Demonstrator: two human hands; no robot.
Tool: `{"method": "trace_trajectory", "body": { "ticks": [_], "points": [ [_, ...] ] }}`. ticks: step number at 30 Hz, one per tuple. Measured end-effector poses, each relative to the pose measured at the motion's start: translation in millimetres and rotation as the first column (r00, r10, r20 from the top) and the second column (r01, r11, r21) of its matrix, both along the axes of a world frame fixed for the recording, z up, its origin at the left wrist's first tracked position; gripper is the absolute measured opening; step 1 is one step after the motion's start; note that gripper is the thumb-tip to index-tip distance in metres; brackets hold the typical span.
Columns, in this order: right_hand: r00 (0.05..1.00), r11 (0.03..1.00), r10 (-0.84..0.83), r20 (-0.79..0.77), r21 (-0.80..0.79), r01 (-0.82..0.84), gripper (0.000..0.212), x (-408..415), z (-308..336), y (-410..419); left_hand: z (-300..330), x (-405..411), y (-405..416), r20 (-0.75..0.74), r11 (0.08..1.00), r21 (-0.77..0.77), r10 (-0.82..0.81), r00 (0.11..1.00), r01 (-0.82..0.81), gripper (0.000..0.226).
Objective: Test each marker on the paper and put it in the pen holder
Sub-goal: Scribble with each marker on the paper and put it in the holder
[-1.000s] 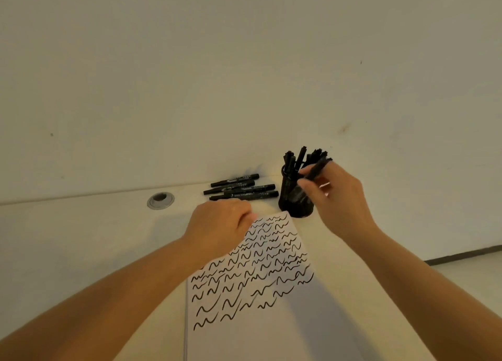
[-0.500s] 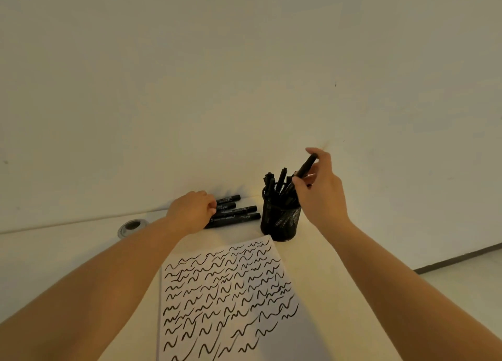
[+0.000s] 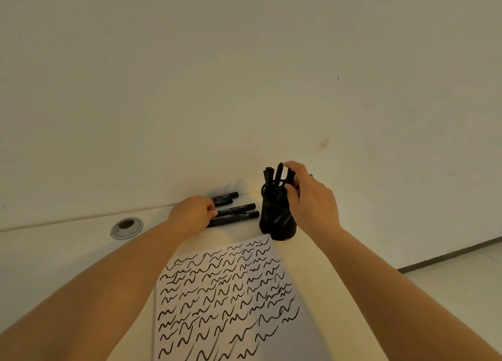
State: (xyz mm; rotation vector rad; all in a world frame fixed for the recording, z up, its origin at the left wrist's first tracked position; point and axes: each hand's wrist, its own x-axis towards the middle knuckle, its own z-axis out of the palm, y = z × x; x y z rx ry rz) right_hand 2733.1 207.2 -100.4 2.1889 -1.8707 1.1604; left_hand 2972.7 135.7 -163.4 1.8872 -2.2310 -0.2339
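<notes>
On the pale desk (image 3: 68, 254), a lying marker (image 3: 239, 217) is pinched by the left hand (image 3: 191, 216); a marker in the holder (image 3: 277, 222) is gripped by the right hand (image 3: 312, 200).

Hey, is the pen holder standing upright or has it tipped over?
Upright. The pen holder stands on its base on the desk, markers pointing up out of its top, with the right hand at its rim.

Item count, desk surface

Loose markers (image 3: 234, 216) lying flat: four. Pen holder (image 3: 277, 220): one; markers standing inside: several, exact number unclear. Paper (image 3: 225, 295): one sheet. Hands: two.
</notes>
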Motion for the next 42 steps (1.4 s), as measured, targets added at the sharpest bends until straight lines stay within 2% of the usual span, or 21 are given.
{"method": "trace_trajectory", "body": {
  "ticks": [3, 7, 11, 15, 17, 19, 21, 24, 26, 28, 31, 35, 39, 42],
  "points": [
    [0.997, 1.0, -0.003, -0.074, 0.003, 0.003, 0.031, 2, -8, 2, -1, 0, 1, -0.033, 0.999, 0.044, 0.023, 0.999, -0.022, 0.022],
    [0.998, 0.999, -0.028, -0.06, 0.016, 0.029, 0.029, 1, -12, 2, 1, -2, 0, -0.023, 0.994, 0.103, 0.046, 0.999, -0.043, 0.023],
    [0.998, 0.998, -0.028, -0.062, 0.047, 0.031, 0.033, 3, -11, 2, 1, -8, 0, 0.117, 0.991, 0.12, 0.047, 0.992, -0.061, 0.025],
    [0.986, 0.997, -0.076, -0.15, -0.023, 0.074, 0.039, 5, -5, 11, 3, -7, 6, 0.198, 0.999, 0.014, 0.03, 0.98, -0.033, 0.023],
    [0.989, 0.987, -0.108, -0.104, -0.132, 0.094, 0.037, 8, 2, 21, 7, -5, 12, 0.12, 0.998, -0.037, 0.062, 0.991, -0.058, 0.026],
    [0.997, 0.966, -0.076, 0.009, -0.245, 0.076, 0.032, 13, 6, 36, 16, -5, 22, -0.033, 0.993, -0.072, 0.09, 0.995, -0.092, 0.027],
    [0.989, 0.97, 0.02, 0.147, -0.244, 0.017, 0.026, 19, 6, 53, 28, -5, 38, -0.205, 0.99, -0.111, 0.062, 0.977, -0.086, 0.025],
    [0.873, 0.986, 0.099, 0.478, 0.069, -0.15, 0.018, 31, 3, 82, 48, -7, 81, -0.412, 0.993, -0.119, -0.052, 0.91, 0.003, 0.02],
    [0.818, 0.935, 0.098, 0.567, 0.228, -0.27, 0.014, 38, -2, 96, 57, -11, 118, -0.423, 0.988, -0.124, -0.137, 0.896, 0.093, 0.014],
    [0.752, 0.855, 0.133, 0.645, 0.309, -0.416, 0.015, 47, -6, 109, 61, -14, 153, -0.364, 0.977, -0.129, -0.207, 0.908, 0.171, 0.007],
    [0.534, 0.785, 0.125, 0.836, 0.246, -0.569, 0.015, 66, -13, 130, 57, -11, 193, -0.31, 0.954, -0.16, -0.293, 0.904, 0.254, 0.003],
    [0.301, 0.818, -0.002, 0.953, 0.175, -0.548, 0.038, 81, -21, 155, 50, 2, 225, -0.331, 0.932, -0.269, -0.325, 0.886, 0.241, 0.016],
    [0.181, 0.814, -0.106, 0.978, 0.19, -0.549, 0.041, 95, -32, 176, 40, 13, 250, -0.065, 0.838, -0.462, -0.358, 0.931, 0.29, 0.034],
    [0.108, 0.717, -0.261, 0.959, 0.268, -0.644, 0.037, 101, -40, 186, 31, 20, 260, 0.098, 0.771, -0.551, -0.319, 0.943, 0.318, 0.033]
  ]
}}
